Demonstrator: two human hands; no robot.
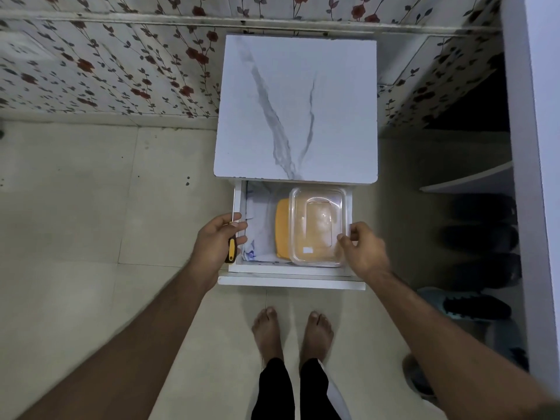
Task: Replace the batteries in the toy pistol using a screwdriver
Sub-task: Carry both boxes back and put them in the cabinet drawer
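Note:
My left hand [216,237] grips a screwdriver [231,248] with a yellow and black handle, its thin metal shaft pointing up along the left wall of the open drawer [291,281]. My right hand [362,248] pinches the right rim of a clear plastic container [318,225] that lies in the drawer. A yellow lid or box [281,228] sits partly under that container. No toy pistol or batteries show.
A white cloth [257,219] fills the drawer's left part. The small cabinet has a white marble-pattern top [297,107] and stands against a floral wall. Dark shoes [481,237] sit on the floor at the right beside a white shelf unit [527,147]. My bare feet [291,331] stand before the drawer.

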